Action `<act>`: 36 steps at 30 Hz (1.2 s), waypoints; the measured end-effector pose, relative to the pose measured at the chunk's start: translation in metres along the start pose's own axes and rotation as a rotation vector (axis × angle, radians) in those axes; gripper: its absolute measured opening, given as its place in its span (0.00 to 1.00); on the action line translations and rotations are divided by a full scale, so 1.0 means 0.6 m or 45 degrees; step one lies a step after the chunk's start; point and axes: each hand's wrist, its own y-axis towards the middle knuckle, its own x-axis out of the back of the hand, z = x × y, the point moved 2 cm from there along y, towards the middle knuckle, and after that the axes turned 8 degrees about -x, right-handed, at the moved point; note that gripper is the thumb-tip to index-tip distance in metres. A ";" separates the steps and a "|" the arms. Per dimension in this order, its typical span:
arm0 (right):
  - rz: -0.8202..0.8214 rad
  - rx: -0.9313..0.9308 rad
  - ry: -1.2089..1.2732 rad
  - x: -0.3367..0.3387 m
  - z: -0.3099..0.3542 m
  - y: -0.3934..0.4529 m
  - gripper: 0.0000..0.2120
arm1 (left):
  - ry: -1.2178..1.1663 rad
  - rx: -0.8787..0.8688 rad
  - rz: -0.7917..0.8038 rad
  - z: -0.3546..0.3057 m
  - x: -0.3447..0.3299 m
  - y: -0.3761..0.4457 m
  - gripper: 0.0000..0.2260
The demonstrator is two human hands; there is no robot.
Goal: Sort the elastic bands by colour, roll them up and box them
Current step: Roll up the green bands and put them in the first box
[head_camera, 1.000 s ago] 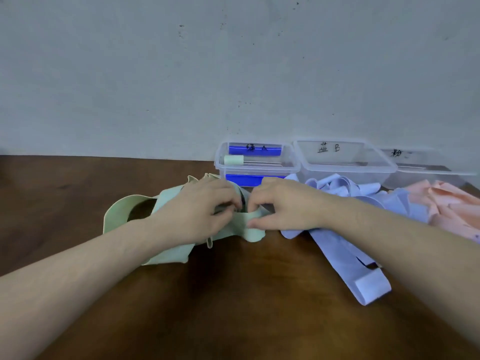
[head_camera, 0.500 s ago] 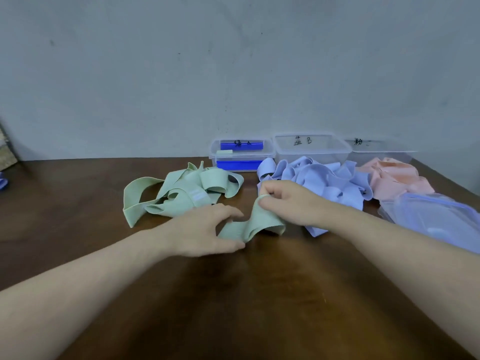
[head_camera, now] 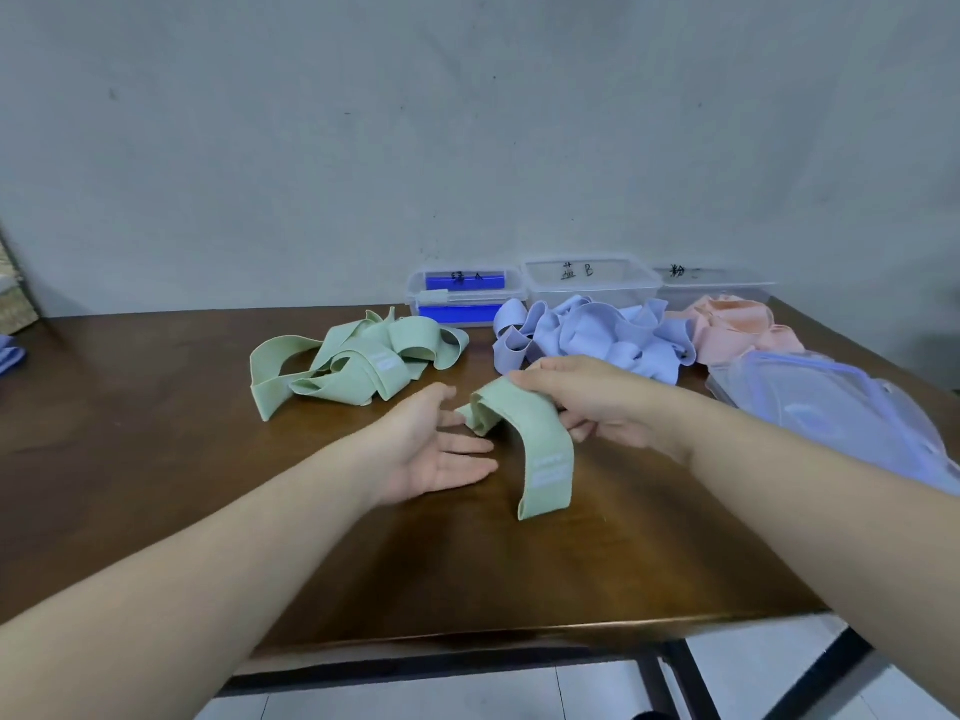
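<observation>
Rolling step on one green band [head_camera: 524, 433]: right hand [head_camera: 592, 407] pinching its upper end, left hand [head_camera: 441, 449] released, palm up beside it. Next: flatten on tabletop [head_camera: 208, 485], roll tight from one end.

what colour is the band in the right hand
Pale green band, held by the right hand; head view.

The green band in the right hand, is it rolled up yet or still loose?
Still loose. The green band drapes unrolled from the right hand, its free end reaching the table; the left hand lies open beside it.
</observation>
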 end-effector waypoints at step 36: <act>-0.420 0.445 -0.805 -0.042 -0.116 -0.019 0.22 | 1.527 -1.023 0.028 0.049 0.032 0.012 0.09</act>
